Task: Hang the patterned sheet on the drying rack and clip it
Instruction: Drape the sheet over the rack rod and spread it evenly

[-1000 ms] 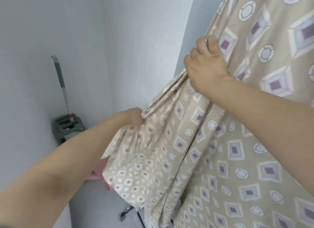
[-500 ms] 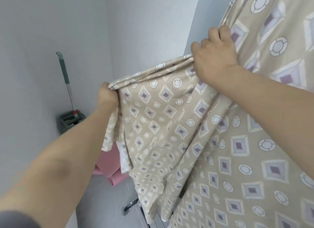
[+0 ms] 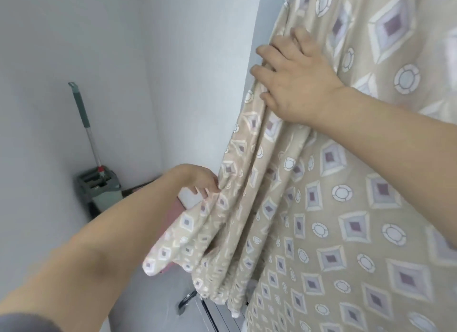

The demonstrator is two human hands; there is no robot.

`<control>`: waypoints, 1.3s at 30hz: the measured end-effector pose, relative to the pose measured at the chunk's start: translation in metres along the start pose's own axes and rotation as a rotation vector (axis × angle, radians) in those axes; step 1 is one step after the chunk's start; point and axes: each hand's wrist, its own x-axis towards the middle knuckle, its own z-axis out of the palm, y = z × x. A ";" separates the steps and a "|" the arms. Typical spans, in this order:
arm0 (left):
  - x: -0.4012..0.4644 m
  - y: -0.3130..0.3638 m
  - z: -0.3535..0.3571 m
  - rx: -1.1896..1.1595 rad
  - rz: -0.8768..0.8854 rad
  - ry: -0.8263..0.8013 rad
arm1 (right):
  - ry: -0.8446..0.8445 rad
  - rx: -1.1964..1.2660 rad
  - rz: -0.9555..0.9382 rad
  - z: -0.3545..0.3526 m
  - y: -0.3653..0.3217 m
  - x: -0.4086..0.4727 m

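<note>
One patterned sheet (image 3: pixel 321 208), beige with purple diamonds and white rings, hangs down the right side of the view in long vertical folds. Its top runs out of the picture, so what carries it up there cannot be told. Two bare hands work on it.

The right hand (image 3: pixel 296 77) lies high on the sheet's left edge. Its fingers (image 3: pixel 265 52) are spread and fairly straight, pressing flat on the cloth where the folds gather, with the thumb low against the bunched edge.

The left hand (image 3: pixel 200 181) is lower and to the left, well apart from the right one. Its fingertips pinch a fold of the sheet, drawing it a little out to the left; below the pinch one loose corner of the cloth droops down.

In the far corner of the room stands one mop (image 3: pixel 85 124) with a green grip, upright in one grey-green bucket (image 3: pixel 101 190). Something pink (image 3: pixel 170 215) shows behind the left forearm, mostly hidden. At the bottom, under the sheet's hem, a few thin metal bars (image 3: pixel 210 312) and one dark curved foot (image 3: pixel 185 300) are visible. A grey sleeve (image 3: pixel 22 324) shows at the lower left edge.
</note>
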 end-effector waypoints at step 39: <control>-0.204 0.293 -0.105 -0.536 1.049 1.191 | -0.273 -0.028 0.729 -0.173 0.163 -0.061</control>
